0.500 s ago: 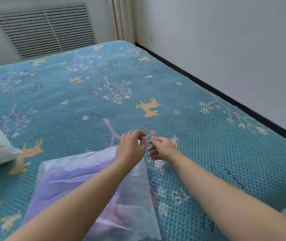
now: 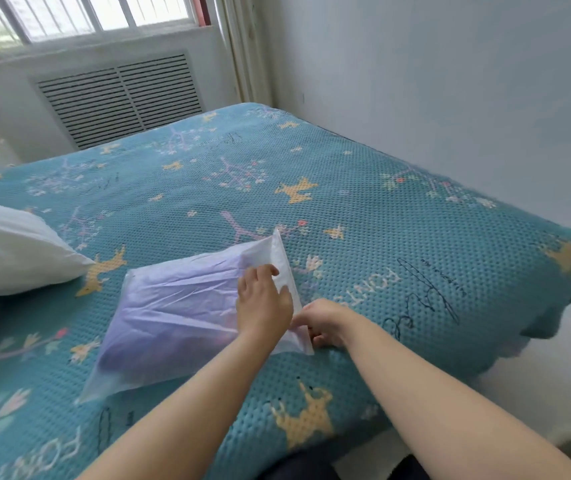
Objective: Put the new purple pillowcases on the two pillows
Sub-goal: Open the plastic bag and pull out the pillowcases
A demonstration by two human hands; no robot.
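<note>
A clear plastic bag (image 2: 173,313) with folded purple pillowcases inside lies flat on the teal patterned bedspread (image 2: 363,230). My left hand (image 2: 265,301) rests on the bag's right end, fingers curled and pinching the plastic near its open edge. My right hand (image 2: 324,322) grips the bag's near right corner against the bed. A bare white pillow (image 2: 13,247) lies at the left edge, partly out of frame. A second pillow is not in view.
A white wall (image 2: 450,98) runs along the bed's right side. A slatted radiator cover (image 2: 117,102) and a window stand beyond the far end. The bed's near right corner drops to a pale floor (image 2: 537,393).
The view has pulled back and up, so the window now shows. Both hands have moved from the bag's far corner down along its right edge toward the near corner.
</note>
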